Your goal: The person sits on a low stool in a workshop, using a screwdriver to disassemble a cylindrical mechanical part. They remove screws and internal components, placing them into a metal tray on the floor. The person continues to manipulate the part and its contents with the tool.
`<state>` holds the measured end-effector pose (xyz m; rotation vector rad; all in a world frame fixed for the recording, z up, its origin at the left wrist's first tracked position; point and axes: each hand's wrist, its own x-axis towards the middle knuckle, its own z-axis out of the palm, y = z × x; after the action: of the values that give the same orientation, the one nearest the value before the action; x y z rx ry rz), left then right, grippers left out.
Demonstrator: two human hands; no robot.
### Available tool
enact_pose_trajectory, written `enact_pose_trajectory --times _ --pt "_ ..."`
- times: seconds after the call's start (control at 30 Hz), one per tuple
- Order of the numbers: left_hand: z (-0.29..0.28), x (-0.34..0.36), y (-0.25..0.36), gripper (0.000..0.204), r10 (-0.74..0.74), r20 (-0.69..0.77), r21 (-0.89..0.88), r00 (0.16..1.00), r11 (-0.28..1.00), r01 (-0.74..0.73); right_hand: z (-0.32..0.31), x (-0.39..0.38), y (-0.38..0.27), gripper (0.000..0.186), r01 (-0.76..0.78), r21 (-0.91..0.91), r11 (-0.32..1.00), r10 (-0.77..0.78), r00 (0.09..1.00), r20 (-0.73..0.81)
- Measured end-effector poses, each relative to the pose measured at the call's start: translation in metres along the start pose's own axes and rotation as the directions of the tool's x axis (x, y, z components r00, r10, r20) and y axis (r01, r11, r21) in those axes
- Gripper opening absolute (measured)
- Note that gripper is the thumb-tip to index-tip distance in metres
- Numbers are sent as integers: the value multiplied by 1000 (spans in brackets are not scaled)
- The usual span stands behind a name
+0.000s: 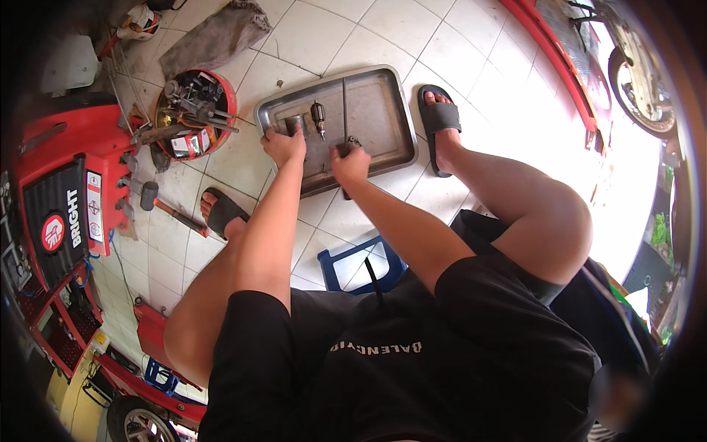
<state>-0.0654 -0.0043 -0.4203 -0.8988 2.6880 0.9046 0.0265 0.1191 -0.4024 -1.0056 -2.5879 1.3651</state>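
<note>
A shallow metal tray (394,110) lies on the floor between my feet. My left hand (286,147) is closed around a short grey metal cylinder (294,124) at the tray's left side. Just right of it lies a motor armature (318,118), its thin shaft toward me. My right hand (352,166) is closed on a small dark metal part (353,141) over the middle of the tray; the fingers hide most of it. A long thin dark rod (345,103) runs from the tray's far edge to this hand. Whether the hand also grips the rod, I cannot tell.
Left of the tray stands a red tub (230,103) of tools and metal parts. A mallet (173,210) lies by my left foot, near a red machine (74,184). Beyond is a stained cloth (213,37). A blue stool (331,269) is beneath me; a red frame (556,62) lies far right.
</note>
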Motion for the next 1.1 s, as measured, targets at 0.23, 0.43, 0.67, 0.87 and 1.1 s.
enact_pose_trajectory --times 0.23,0.43,0.67,0.87,1.1 --pt "-31 -19 1 64 108 -34 -60 994 992 -110 -62 27 7 77 -42 -410 911 151 960 236" --pt "-62 -30 -16 59 164 -7 -71 987 984 -164 -62 16 -7 80 19 -510 860 196 911 364" --pt "-104 -36 -34 57 119 61 -68 991 991 -114 -60 24 -19 73 64 -538 840 194 891 410" --pt "-130 -50 -27 51 155 146 -129 977 982 -136 -73 35 -23 68 80 -565 821 196 891 410" --pt "-183 -53 57 75 -18 591 -587 807 676 445 -112 48 -142 61 -399 366 840 174 839 516"
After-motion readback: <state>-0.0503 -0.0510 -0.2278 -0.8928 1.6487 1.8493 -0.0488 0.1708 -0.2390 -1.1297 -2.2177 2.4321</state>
